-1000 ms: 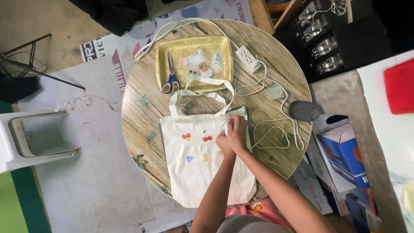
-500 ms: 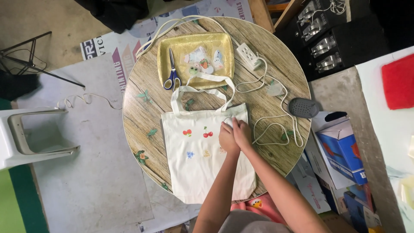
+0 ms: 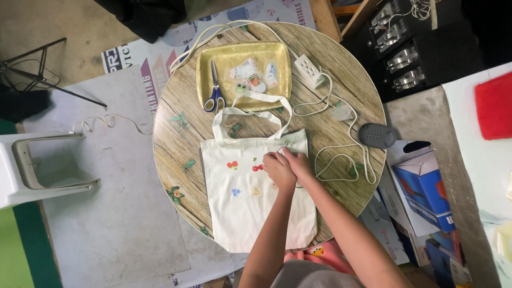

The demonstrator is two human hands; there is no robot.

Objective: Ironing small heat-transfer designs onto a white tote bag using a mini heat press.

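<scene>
lighting: even, moderately bright, diffuse, with no single source in view. shadows: soft and short; a faint one under the left hand (image 3: 278, 169) and right hand (image 3: 297, 162) on the cream tote bag (image 3: 256, 208), just below the fingers (image 3: 282, 156). glare: mild sheen on the gold tray (image 3: 205, 58), well above the fingers. dark zones: black equipment (image 3: 421, 48) far up and right of the fingers holds little detail. focus: desk (image 3: 330, 48) sharp; slight softness and wide-angle bending toward the frame edges.
</scene>
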